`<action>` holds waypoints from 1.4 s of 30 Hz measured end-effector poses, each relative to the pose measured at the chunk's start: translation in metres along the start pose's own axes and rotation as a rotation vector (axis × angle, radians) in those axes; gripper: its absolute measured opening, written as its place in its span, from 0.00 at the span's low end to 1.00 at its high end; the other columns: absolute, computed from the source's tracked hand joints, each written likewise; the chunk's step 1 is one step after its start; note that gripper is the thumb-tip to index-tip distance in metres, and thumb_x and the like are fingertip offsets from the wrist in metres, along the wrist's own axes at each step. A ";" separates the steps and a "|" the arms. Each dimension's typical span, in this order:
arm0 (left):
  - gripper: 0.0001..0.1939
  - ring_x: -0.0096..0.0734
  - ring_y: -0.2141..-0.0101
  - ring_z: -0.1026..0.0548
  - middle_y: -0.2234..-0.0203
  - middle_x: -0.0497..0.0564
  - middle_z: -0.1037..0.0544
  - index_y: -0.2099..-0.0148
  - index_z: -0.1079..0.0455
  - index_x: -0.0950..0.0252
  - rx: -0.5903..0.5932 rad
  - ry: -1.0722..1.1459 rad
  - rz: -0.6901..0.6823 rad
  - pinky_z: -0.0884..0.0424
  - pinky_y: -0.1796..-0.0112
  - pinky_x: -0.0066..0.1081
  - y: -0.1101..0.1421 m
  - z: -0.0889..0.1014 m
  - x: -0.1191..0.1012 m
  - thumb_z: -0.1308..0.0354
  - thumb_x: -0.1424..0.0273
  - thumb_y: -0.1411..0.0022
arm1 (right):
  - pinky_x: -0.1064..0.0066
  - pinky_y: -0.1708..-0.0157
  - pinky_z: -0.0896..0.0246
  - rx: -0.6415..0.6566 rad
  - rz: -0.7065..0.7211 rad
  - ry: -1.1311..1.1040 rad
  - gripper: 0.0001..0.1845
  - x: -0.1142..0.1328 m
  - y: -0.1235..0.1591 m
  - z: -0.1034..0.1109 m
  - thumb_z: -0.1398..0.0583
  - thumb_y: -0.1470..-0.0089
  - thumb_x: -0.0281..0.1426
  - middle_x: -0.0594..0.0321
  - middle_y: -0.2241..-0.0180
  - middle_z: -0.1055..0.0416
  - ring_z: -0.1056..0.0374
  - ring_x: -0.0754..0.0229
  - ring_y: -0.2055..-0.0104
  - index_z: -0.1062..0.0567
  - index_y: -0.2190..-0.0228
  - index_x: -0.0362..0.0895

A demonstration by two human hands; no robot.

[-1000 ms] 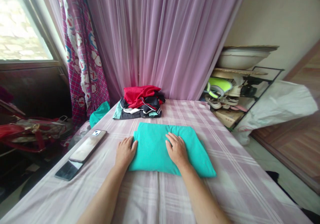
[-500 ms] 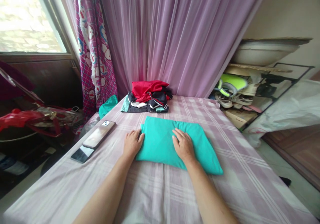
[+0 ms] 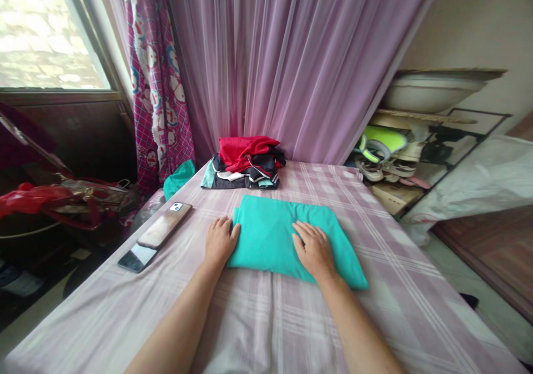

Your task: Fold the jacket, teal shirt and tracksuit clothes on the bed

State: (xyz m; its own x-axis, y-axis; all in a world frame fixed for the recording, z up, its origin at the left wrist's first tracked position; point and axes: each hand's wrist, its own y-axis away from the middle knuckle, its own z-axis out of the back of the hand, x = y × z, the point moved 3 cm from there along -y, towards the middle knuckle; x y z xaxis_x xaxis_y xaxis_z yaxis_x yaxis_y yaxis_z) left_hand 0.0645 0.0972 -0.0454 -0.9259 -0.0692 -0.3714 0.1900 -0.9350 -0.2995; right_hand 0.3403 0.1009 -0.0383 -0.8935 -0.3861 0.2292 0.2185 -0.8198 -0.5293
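**Both hands on a folded teal cloth**

Your left hand (image 3: 219, 241) lay at the left edge of the folded teal cloth (image 3: 270, 235), its thumb against the fabric and its other fingers on the bench (image 3: 400, 302) side. Your right hand (image 3: 314, 250) rested palm down on the right half of the cloth, fingers loosely spread. Both hands were open, moderately wide; neither gripped anything.

Position of cloth: flat on the bench, in front of you, its lower right corner drawn out to a point. The bench surface was covered in pale plaid fabric.

Beyond the cloth, near the far edge, sat a clothes pile (image 3: 249, 165): red on top, dark and white-trimmed pieces below, light teal at the lower corners. To your left, a phone (image 3: 164, 227) lay camera side up, overlapping a dark glossy slab (image 3: 135, 258).

Surroundings: a lilac curtain (image 3: 283, 63) hung behind the pile, with a patterned curtain (image 3: 154, 90) to its left. On the right, a rack held a pale basin (image 3: 433, 91) above shoes (image 3: 395, 168).
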 end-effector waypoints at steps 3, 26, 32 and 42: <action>0.20 0.44 0.41 0.32 0.45 0.56 0.24 0.49 0.25 0.62 0.021 -0.011 -0.018 0.39 0.41 0.42 -0.001 -0.002 0.001 0.53 0.59 0.31 | 0.51 0.40 0.47 -0.017 -0.133 0.095 0.21 -0.032 0.012 0.020 0.50 0.38 0.34 0.52 0.46 0.26 0.34 0.49 0.42 0.22 0.52 0.45; 0.22 0.40 0.51 0.22 0.52 0.49 0.19 0.44 0.28 0.60 0.006 0.559 -0.011 0.29 0.48 0.38 -0.042 0.019 -0.056 0.47 0.68 0.41 | 0.67 0.68 0.46 0.178 -0.531 0.257 0.16 -0.059 -0.036 0.096 0.47 0.40 0.39 0.54 0.61 0.21 0.27 0.53 0.62 0.22 0.60 0.46; 0.23 0.41 0.51 0.23 0.52 0.52 0.19 0.44 0.28 0.63 -0.089 0.654 -0.166 0.30 0.47 0.39 -0.140 0.030 -0.131 0.45 0.69 0.41 | 0.66 0.66 0.43 -0.003 -0.509 0.360 0.20 -0.111 -0.113 0.136 0.48 0.40 0.40 0.50 0.58 0.23 0.28 0.50 0.59 0.23 0.56 0.43; 0.31 0.48 0.46 0.25 0.42 0.65 0.27 0.37 0.37 0.67 0.144 0.506 0.000 0.30 0.49 0.41 -0.212 -0.084 -0.158 0.39 0.66 0.41 | 0.58 0.54 0.38 0.100 -0.737 0.339 0.31 -0.244 -0.169 0.089 0.50 0.38 0.43 0.41 0.45 0.31 0.33 0.45 0.46 0.35 0.39 0.38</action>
State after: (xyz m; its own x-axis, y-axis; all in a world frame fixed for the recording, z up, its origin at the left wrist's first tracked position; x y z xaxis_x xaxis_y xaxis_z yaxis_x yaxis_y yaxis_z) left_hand 0.1978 0.3360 0.0030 -0.6453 0.0739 -0.7604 0.1105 -0.9758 -0.1886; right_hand 0.5567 0.2962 0.0683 -0.8879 0.4031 0.2217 -0.4522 -0.8531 -0.2603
